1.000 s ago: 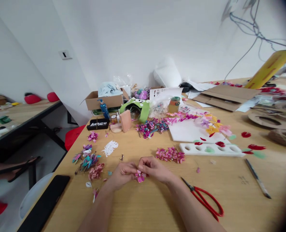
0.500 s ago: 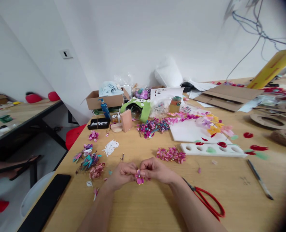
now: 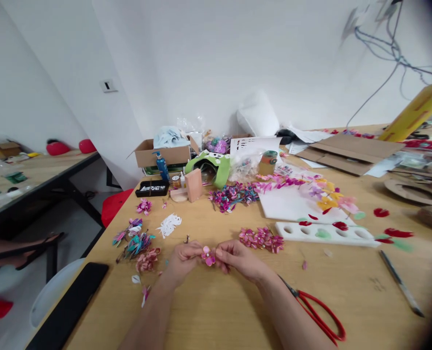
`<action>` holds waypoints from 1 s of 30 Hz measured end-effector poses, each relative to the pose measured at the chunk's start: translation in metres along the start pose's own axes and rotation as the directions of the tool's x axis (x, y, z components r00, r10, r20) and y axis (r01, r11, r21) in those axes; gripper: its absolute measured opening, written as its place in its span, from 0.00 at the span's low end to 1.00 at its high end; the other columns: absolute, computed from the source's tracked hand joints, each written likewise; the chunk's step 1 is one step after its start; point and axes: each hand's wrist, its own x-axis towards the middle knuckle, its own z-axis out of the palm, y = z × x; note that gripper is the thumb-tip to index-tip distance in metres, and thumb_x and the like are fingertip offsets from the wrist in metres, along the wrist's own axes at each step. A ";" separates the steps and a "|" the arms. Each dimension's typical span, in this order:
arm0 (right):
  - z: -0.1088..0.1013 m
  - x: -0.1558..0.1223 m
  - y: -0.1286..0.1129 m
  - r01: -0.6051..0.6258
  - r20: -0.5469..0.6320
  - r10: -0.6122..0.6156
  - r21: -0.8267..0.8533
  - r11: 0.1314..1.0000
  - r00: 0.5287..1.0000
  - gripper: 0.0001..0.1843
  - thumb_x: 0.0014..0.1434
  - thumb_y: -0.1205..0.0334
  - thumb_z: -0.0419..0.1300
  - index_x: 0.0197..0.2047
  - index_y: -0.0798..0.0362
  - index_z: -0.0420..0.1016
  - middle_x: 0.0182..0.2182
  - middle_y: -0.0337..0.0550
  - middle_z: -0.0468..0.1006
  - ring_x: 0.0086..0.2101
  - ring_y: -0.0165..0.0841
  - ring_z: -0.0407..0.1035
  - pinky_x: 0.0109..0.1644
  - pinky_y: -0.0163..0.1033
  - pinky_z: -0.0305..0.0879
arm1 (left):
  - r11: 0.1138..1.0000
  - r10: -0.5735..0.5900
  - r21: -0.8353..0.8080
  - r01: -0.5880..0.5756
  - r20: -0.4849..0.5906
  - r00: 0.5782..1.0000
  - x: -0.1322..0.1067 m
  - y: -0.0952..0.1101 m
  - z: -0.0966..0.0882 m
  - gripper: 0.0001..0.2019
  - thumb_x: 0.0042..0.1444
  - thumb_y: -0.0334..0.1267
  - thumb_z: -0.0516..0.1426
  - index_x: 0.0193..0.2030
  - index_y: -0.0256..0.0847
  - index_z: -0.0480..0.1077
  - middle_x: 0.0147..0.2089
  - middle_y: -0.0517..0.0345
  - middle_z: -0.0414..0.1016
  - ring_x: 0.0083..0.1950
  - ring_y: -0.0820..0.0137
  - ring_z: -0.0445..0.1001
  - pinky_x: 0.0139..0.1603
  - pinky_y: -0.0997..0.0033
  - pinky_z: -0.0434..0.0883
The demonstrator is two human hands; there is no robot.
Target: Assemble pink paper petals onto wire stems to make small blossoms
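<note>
A small pink artificial flower (image 3: 208,256) with a pale bead at its centre is between my hands, above the wooden table. My left hand (image 3: 182,262) pinches it from the left. My right hand (image 3: 239,260) has its thumb and fingers closed at the flower's right edge; its fingertips are partly hidden. Beyond my right hand lies a cluster of similar pink flowers (image 3: 261,239). Left of my left hand are a pinkish petal bunch (image 3: 147,260) and a teal flower bunch (image 3: 137,244). Red-handled scissors (image 3: 319,313) rest beside my right forearm.
White cut pieces (image 3: 169,224) lie behind my left hand. A foam block with holes (image 3: 327,234) and a brush (image 3: 401,284) are on the right. A black phone-like slab (image 3: 68,306) lies along the left edge. Farther back stand a blue pump bottle (image 3: 162,166) and a cardboard box (image 3: 143,153).
The flower has turned and risen slightly, its face now toward me. My right fingers have shifted from over its front to its right side. The whole view has moved a little.
</note>
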 end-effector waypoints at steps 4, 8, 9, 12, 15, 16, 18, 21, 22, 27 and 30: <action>0.001 -0.001 -0.002 -0.022 0.081 0.021 0.015 1.000 0.997 0.22 0.49 0.45 0.65 0.29 0.59 0.75 0.20 0.36 0.69 0.19 0.23 0.60 0.23 0.30 0.55 | 0.998 0.039 0.040 -0.039 -0.003 0.999 0.000 0.000 0.002 0.13 0.53 0.45 0.59 0.29 0.39 0.80 0.25 0.53 0.76 0.30 0.70 0.69 0.33 0.72 0.65; 0.000 0.000 0.001 -0.004 0.048 0.001 0.065 0.998 0.999 0.21 0.49 0.46 0.66 0.28 0.59 0.75 0.19 0.36 0.69 0.19 0.23 0.60 0.23 0.29 0.55 | 0.997 0.060 0.057 -0.060 -0.008 0.998 0.001 0.000 0.003 0.14 0.54 0.46 0.59 0.29 0.39 0.80 0.25 0.53 0.75 0.29 0.71 0.68 0.33 0.73 0.66; 0.000 0.000 0.001 -0.002 0.043 -0.001 0.072 0.997 0.999 0.21 0.49 0.46 0.66 0.28 0.59 0.75 0.19 0.36 0.69 0.19 0.23 0.60 0.23 0.29 0.55 | 0.996 0.064 0.058 -0.063 -0.010 0.998 0.001 -0.001 0.003 0.14 0.54 0.46 0.58 0.29 0.39 0.80 0.25 0.53 0.75 0.29 0.71 0.69 0.33 0.72 0.66; 0.000 0.000 0.001 0.004 0.052 -0.008 0.093 0.996 0.999 0.21 0.50 0.46 0.65 0.28 0.59 0.75 0.19 0.36 0.69 0.19 0.23 0.60 0.23 0.29 0.55 | 0.996 0.077 0.050 -0.077 -0.012 0.997 0.001 -0.001 0.004 0.14 0.54 0.47 0.58 0.29 0.40 0.80 0.25 0.53 0.76 0.30 0.70 0.70 0.33 0.72 0.67; 0.001 -0.001 0.002 0.009 0.063 -0.017 0.121 0.993 0.998 0.20 0.50 0.48 0.66 0.27 0.59 0.75 0.19 0.37 0.70 0.19 0.22 0.60 0.23 0.29 0.56 | 0.996 0.088 0.029 -0.088 -0.008 0.996 0.001 -0.001 0.004 0.14 0.53 0.48 0.59 0.28 0.40 0.80 0.25 0.52 0.76 0.30 0.70 0.70 0.32 0.72 0.67; 0.001 -0.001 0.003 0.006 0.065 -0.015 0.133 0.991 0.998 0.20 0.49 0.48 0.66 0.27 0.60 0.75 0.20 0.37 0.71 0.19 0.23 0.60 0.24 0.29 0.56 | 0.996 0.088 0.024 -0.088 -0.001 0.996 0.001 -0.001 0.004 0.14 0.53 0.48 0.59 0.28 0.39 0.80 0.25 0.52 0.76 0.30 0.70 0.70 0.32 0.73 0.67; 0.001 -0.001 0.005 -0.007 0.065 -0.003 0.158 0.987 0.998 0.19 0.48 0.49 0.67 0.27 0.60 0.75 0.21 0.39 0.72 0.19 0.23 0.61 0.24 0.30 0.57 | 0.996 0.092 0.018 -0.092 0.015 0.996 0.000 -0.001 0.004 0.14 0.53 0.47 0.59 0.28 0.39 0.80 0.25 0.52 0.75 0.30 0.70 0.70 0.31 0.73 0.67; 0.001 -0.001 0.007 -0.018 0.065 0.006 0.172 0.985 0.998 0.19 0.48 0.49 0.67 0.28 0.60 0.75 0.23 0.41 0.74 0.19 0.23 0.62 0.24 0.30 0.57 | 0.994 0.100 0.035 -0.101 0.037 0.994 0.000 0.000 0.003 0.15 0.54 0.47 0.59 0.27 0.38 0.79 0.25 0.52 0.75 0.30 0.70 0.70 0.32 0.73 0.66; 0.001 -0.001 0.006 -0.012 0.063 0.001 0.165 0.986 0.998 0.20 0.49 0.48 0.66 0.28 0.60 0.75 0.23 0.41 0.74 0.19 0.23 0.62 0.24 0.30 0.57 | 0.994 0.097 0.046 -0.099 0.044 0.994 0.000 0.001 0.004 0.15 0.54 0.47 0.58 0.27 0.38 0.79 0.25 0.51 0.75 0.30 0.70 0.70 0.32 0.73 0.67; 0.001 0.000 0.002 0.002 0.045 -0.006 0.088 0.996 0.999 0.21 0.47 0.48 0.67 0.25 0.60 0.73 0.21 0.39 0.73 0.19 0.23 0.61 0.23 0.30 0.56 | 0.988 0.126 0.088 -0.129 0.044 0.991 0.001 0.002 0.005 0.16 0.55 0.47 0.57 0.27 0.38 0.79 0.24 0.52 0.75 0.30 0.70 0.70 0.32 0.73 0.66; 0.003 0.001 0.002 -0.024 0.012 0.024 0.057 0.998 1.000 0.20 0.43 0.50 0.70 0.23 0.59 0.72 0.20 0.38 0.73 0.17 0.21 0.59 0.22 0.30 0.54 | 0.984 0.135 0.116 -0.138 0.036 0.990 0.001 0.001 0.006 0.16 0.56 0.46 0.57 0.27 0.39 0.79 0.24 0.52 0.75 0.30 0.70 0.70 0.32 0.73 0.67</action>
